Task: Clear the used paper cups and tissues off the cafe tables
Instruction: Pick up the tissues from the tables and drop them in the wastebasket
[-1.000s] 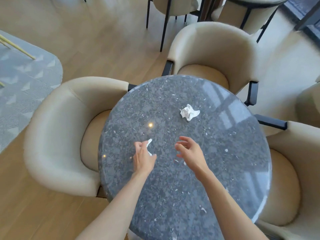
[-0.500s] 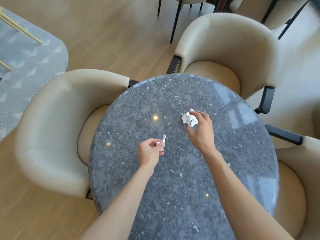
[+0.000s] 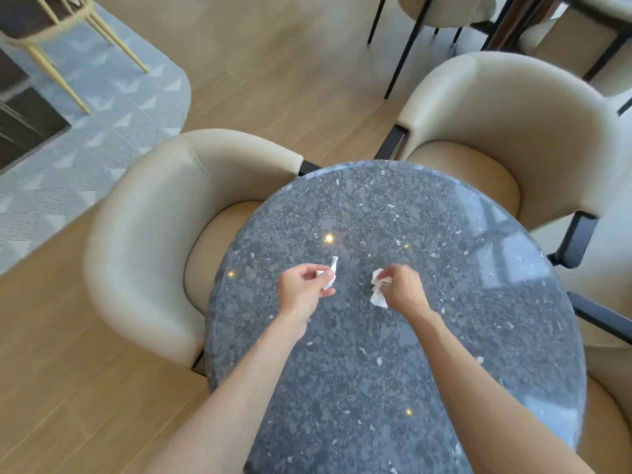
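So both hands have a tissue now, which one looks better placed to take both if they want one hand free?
Probably the right hand. It grips the bigger crumpled tissue; the left hand only pinches a small tissue scrap, easy to pass over. The hands are close together above the table.

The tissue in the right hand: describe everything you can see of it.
The tissue is white, thin, crumpled paper, bunched into an irregular wad. The right hand pinches its upper part in curled fingers, while a loose flap hangs below them. It is held over the middle of the dark speckled table; whether the flap touches the tabletop cannot be told.
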### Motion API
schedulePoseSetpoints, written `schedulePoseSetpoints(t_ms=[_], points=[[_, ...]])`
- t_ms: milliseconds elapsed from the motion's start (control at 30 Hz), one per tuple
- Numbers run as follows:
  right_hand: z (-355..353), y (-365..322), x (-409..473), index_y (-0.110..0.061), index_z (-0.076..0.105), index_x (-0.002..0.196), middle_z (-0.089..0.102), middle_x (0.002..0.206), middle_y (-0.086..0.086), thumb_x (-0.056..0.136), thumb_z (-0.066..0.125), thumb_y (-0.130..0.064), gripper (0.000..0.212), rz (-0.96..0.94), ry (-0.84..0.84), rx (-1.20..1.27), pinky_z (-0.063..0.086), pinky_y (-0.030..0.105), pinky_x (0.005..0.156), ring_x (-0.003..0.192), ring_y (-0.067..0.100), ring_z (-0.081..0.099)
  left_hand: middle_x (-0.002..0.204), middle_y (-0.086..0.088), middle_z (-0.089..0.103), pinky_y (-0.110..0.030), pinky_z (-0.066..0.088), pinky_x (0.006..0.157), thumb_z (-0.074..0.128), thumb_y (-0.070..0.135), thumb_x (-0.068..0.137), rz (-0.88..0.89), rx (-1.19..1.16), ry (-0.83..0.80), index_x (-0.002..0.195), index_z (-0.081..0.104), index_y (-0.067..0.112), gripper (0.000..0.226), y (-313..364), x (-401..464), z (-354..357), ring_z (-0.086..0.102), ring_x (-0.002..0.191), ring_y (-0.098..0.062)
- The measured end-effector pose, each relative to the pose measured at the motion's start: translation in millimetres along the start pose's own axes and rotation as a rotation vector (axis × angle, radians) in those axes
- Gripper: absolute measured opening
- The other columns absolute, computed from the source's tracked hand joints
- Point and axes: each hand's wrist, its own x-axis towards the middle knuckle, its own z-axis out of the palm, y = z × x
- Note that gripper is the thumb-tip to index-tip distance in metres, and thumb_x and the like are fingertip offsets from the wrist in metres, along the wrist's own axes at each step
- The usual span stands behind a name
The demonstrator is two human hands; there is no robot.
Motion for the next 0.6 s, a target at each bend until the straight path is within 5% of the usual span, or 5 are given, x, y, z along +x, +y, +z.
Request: schedulePoseSetpoints(t_ms=[167, 267, 500, 600], points=[[0.8, -39.4, -18.7, -0.002, 0.072, 0.113, 0.068, 0.087, 0.012, 0.09, 0.053, -0.002, 0.03, -0.028, 0.018, 0.23, 0.041, 0.025, 0.057, 0.081, 0.032, 0.06, 0.085, -0.012, 0.073, -0.024, 0.061, 0.069, 0.073, 0.009, 0.091, 0.014, -0.063, 0.036, 0.087, 0.072, 0.008, 0.004, 11.8, -15.6, -33.2, 0.07, 0.064, -0.019], [-1.1, -70.8, -40.0, -0.009, 0.079, 0.101, 0.068, 0.079, 0.011, 0.089, 0.055, -0.001, 0.028, -0.1, 0.056, 0.307, 0.034, 0.012, 0.044, 0.06, 0.017, 0.054, 0.082, -0.013, 0.073, -0.039, 0.062, 0.083, 0.074, 0.008, 0.09, 0.045, -0.104, 0.081, 0.086, 0.073, 0.007, 0.004, 16.2, -28.3, -63.0, 0.071, 0.06, -0.017], [8.2, -161.4, -115.7, -0.015, 0.08, 0.102, 0.064, 0.067, -0.001, 0.088, 0.061, -0.006, 0.026, -0.269, 0.024, 0.478, 0.027, 0.013, 0.037, 0.035, 0.002, 0.041, 0.081, -0.01, 0.068, -0.046, 0.056, 0.096, 0.074, 0.004, 0.09, 0.136, -0.272, 0.176, 0.087, 0.071, 0.005, 0.003, 28.8, -74.4, -149.5, 0.071, 0.057, -0.015], [25.7, -202.3, -165.7, -0.017, 0.078, 0.103, 0.067, 0.068, 0.0, 0.085, 0.062, 0.0, 0.03, -0.393, -0.042, 0.499, 0.029, 0.012, 0.039, 0.036, 0.001, 0.043, 0.083, -0.01, 0.069, -0.032, 0.06, 0.083, 0.076, 0.003, 0.087, 0.184, -0.357, 0.241, 0.089, 0.072, 0.002, 0.004, 27.0, -99.3, -200.3, 0.073, 0.061, -0.015]])
